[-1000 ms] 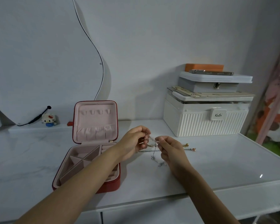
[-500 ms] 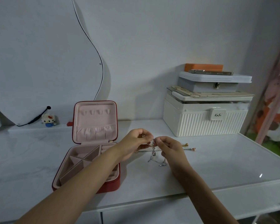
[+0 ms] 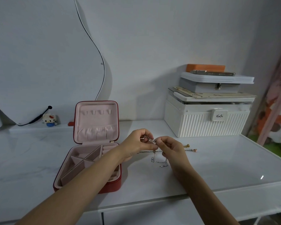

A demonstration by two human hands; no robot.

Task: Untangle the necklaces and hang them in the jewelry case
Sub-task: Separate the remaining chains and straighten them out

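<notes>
Only the head view here, looking down at a white marble-look bench (image 3: 217,159). Both hands meet in the middle of it, just above the surface. The left hand (image 3: 136,144) has its fingers curled in, pinching one bit of the tangled necklaces (image 3: 159,159), and the right hand (image 3: 172,147) pinches the same clump right next to it, fingertips nearly touching. Silvery chain loops hang down from the pinch onto the bench, and a strand runs off behind the right hand to two little gold-coloured ends (image 3: 191,147) lying flat.

The red jewelry case (image 3: 91,159) sits open just left of the hands, pink lining, lid upright. The row of small hooks (image 3: 97,112) in the lid looks bare, nothing hanging, and I can't spot anything in the tray compartments either.

So I'd say we're in the untangling step, hanging not started. Next move probably calls for easing the knot apart gently, pulling a loop loose rather than yanking, since thin chain tightens up fast. Can't tell how many necklaces are in that clump.

Behind it all: a white ribbed storage box (image 3: 206,124) with smaller boxes stacked on top, plus a tiny cat figurine (image 3: 49,119) by the wall.
</notes>
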